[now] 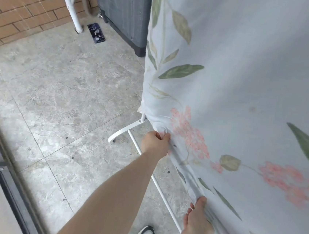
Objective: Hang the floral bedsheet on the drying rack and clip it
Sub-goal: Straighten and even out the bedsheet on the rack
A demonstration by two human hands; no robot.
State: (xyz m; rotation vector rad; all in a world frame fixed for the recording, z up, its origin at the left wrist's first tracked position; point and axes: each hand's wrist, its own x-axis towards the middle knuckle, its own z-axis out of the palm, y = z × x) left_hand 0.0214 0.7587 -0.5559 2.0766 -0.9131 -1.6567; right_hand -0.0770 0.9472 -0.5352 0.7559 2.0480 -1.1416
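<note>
My left hand [155, 142] is stretched far out, arm nearly straight, fingers curled tight round a bunched corner of the floral bedsheet [248, 88] right by the drying rack [127, 131] leg joint. My right hand [196, 222] sits closer to me, thumb and fingers pinching the sheet's lower hem just beside the rack's white bottom bar. The sheet hangs draped over the rack, low to the tiled floor [56, 97]. A phone [96, 33] lies by the brick wall.

Single head-worn view, looking steeply down, close to the hanging bedsheet [248, 88]
</note>
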